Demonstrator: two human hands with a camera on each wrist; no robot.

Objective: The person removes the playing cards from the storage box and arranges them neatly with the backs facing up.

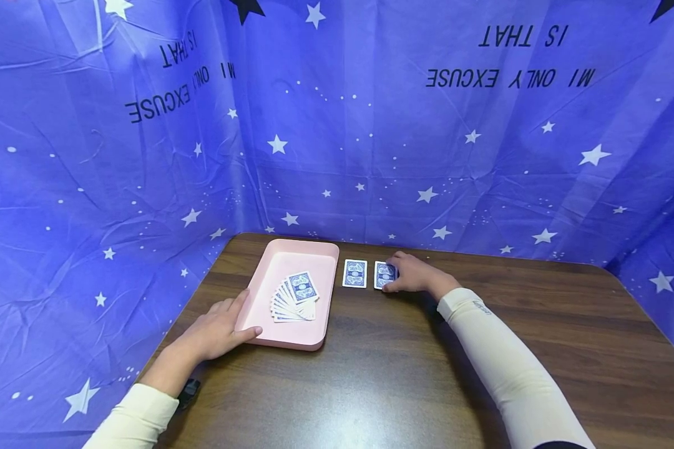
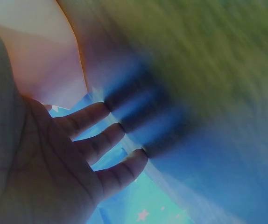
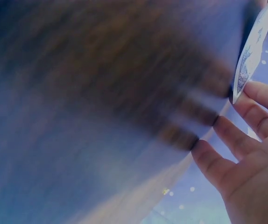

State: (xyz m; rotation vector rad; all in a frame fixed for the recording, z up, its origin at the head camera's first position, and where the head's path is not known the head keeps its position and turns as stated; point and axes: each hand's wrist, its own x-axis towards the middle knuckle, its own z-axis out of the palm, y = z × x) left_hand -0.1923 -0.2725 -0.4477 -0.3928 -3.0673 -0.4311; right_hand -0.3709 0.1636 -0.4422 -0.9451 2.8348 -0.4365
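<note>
My right hand (image 1: 418, 274) is at the far side of the table, thumb and fingers at opposite edges of a blue-backed playing card (image 1: 382, 275). In the right wrist view this card (image 3: 253, 53) lies between thumb and forefinger, and the other fingertips touch the tabletop. To its left a second face-down card (image 1: 355, 274) lies flat. My left hand (image 1: 219, 329) rests against the near left corner of a pink tray (image 1: 269, 265), its thumb at the near rim. The left wrist view shows outstretched fingers (image 2: 110, 140) touching the table beside the tray (image 2: 50, 51).
Inside the tray lies a fanned stack of blue-backed cards (image 1: 300, 290), several overlapping. The brown wooden table (image 1: 359, 374) reaches back to a blue star-printed curtain (image 1: 371, 125), which also hangs along both sides.
</note>
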